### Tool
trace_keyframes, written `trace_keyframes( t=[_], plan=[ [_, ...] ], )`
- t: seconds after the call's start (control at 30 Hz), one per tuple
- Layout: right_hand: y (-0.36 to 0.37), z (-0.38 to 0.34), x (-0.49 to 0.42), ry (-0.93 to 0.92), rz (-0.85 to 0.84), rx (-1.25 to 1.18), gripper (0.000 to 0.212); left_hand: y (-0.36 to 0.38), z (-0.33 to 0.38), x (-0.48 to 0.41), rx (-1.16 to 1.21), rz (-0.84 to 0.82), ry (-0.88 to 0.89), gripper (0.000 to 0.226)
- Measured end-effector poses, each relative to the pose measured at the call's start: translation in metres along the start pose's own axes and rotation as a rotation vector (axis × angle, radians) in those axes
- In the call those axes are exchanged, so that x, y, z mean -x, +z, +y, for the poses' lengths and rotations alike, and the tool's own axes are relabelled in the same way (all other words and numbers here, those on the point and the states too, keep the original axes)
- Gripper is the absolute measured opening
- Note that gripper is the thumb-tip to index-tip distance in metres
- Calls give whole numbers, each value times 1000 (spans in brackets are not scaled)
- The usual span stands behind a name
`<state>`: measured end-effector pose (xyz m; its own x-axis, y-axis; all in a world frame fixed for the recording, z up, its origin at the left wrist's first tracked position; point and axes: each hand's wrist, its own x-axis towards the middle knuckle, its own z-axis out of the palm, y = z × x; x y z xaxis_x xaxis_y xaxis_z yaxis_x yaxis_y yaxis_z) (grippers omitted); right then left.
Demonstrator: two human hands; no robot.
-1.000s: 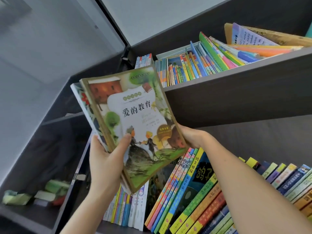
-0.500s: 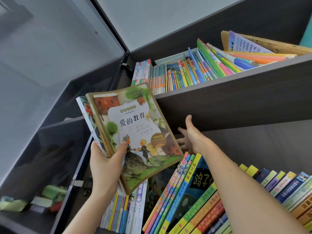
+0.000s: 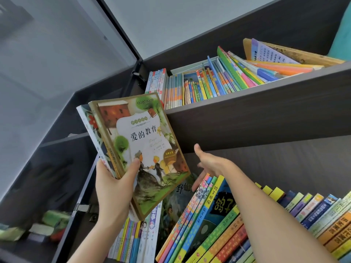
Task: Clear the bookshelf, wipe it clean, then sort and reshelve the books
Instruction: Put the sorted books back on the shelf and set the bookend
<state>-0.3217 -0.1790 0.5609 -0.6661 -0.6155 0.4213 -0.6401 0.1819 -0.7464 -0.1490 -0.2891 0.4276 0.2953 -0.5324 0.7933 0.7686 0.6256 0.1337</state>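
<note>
My left hand (image 3: 112,188) grips two stacked books (image 3: 140,149) by their lower left corner; the front one has a green illustrated cover with Chinese title, and a white-edged book sits behind it. They are held tilted in front of the dark bookshelf (image 3: 256,118). My right hand (image 3: 210,164) is apart from them, fingers spread, hovering over the top edges of the leaning books on the lower shelf (image 3: 218,215). The upper shelf holds a row of thin colourful books (image 3: 205,86), upright at left and leaning at right.
A glass cabinet door (image 3: 57,73) stands open at the left, with a hinge (image 3: 83,207) near my left wrist. Behind the glass lie several small green and white items (image 3: 47,223). A wooden board and flat books (image 3: 284,56) rest on the upper shelf's right.
My right hand has let go of the books' right edge and moved right and down to the lower shelf's leaning books. My left hand alone now holds the two books, shifted slightly.
</note>
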Motion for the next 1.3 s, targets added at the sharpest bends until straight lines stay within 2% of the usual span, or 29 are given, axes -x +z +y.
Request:
trace_keyframes(
  t=[0.13,0.27,0.37,0.43,0.53,0.63,0.73,0.8,0.9,0.97,1.03,1.17,1.2,1.3],
  plan=[
    [-6,-1,0,19,183,-38,92,6,1,12,-35,-71,9,32],
    [-13,0,11,-27,255,-163,75,18,0,29,-82,-141,35,34],
    [-16,3,8,-95,314,-363,75,28,-6,38,-145,-201,27,36],
    [-17,3,3,-128,416,-470,77,31,-16,42,-182,-248,-8,39],
    [-17,2,4,-151,509,-475,79,35,-32,43,-298,-305,-58,29],
    [-14,1,9,-120,469,-404,80,42,-48,33,-478,-311,-87,30],
    [-12,2,15,-86,436,-257,76,49,-59,23,-679,-309,-127,38],
    [-10,3,18,-114,490,-85,72,54,-62,19,-753,-345,-161,41],
    [-11,-1,25,-341,739,219,58,59,-62,20,-857,-370,-107,40],
    [-11,-12,40,-515,758,280,53,59,-62,24,-880,-343,-72,40],
    [-7,-22,65,-597,591,373,54,58,-63,29,-879,-329,-52,40],
    [2,-30,125,-687,314,968,55,56,-64,29,-928,-315,2,40],
    [2,-25,139,-684,230,1150,62,55,-65,29,-931,-316,26,39],
    [6,5,161,-581,-2,1732,108,51,-70,32,-903,-336,93,35]
  ],
)
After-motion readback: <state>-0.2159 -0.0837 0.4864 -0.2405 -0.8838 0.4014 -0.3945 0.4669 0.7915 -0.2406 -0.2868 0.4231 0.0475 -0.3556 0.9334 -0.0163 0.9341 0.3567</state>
